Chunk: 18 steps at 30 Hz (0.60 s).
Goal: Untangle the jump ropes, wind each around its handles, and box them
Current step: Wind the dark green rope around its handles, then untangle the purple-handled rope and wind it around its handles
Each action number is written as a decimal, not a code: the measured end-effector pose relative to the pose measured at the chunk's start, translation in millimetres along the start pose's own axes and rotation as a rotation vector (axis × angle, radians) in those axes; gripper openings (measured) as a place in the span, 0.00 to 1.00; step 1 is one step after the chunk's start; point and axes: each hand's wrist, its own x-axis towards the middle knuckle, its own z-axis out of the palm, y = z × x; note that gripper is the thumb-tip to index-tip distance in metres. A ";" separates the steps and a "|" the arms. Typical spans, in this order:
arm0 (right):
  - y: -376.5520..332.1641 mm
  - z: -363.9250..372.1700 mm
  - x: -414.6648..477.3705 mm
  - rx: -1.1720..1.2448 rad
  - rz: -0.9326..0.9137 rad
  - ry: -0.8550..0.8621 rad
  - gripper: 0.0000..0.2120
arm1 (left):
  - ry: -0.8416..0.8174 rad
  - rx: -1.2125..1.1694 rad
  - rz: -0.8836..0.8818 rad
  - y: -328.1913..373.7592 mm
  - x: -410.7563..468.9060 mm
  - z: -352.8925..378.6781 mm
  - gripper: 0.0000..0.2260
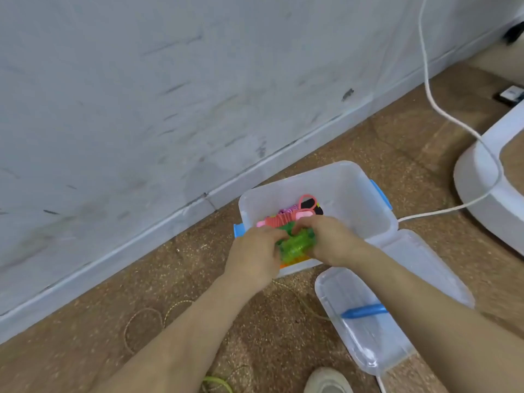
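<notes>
Setting: cork-patterned floor (pixel 226 307) meeting a scuffed grey wall (pixel 141 95) along a pale baseboard.
Box: clear plastic box (pixel 365 199) with blue latches, open, standing on the floor near the baseboard.
Lid: clear lid (pixel 368 330) with a blue handle, lying on the floor just beside the box's near right corner.
Green jump rope: wound green jump rope (pixel 297 245) held over the box's near edge, between both hands.
Left hand: left hand (pixel 255 256), its grip clamped on the left side of the green bundle.
Right hand: right hand (pixel 331 239), its grip clamped on the right side of the same bundle.
Pink jump rope: wound pink jump rope (pixel 286 218) already lying inside the box, behind the hands.
Loose ropes: 1 tan rope (pixel 141 321) looping on the floor at lower left; 1 yellow-green strand (pixel 218 382) at the bottom edge.
Other: white cable (pixel 442 112) running to a white appliance (pixel 487 177) at right; shoe (pixel 329 382) at the bottom edge.
</notes>
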 end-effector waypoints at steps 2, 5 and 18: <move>1.8 6.4 6.9 0.037 -0.039 -0.051 0.17 | -0.039 0.136 0.059 -1.6 4.1 9.1 0.15; 2.6 6.7 11.2 0.049 0.004 -0.112 0.09 | -0.067 0.222 0.044 -2.8 9.6 16.1 0.13; -0.2 28.3 5.9 -0.228 -0.048 0.158 0.22 | 0.044 0.177 -0.036 8.9 10.1 8.4 0.13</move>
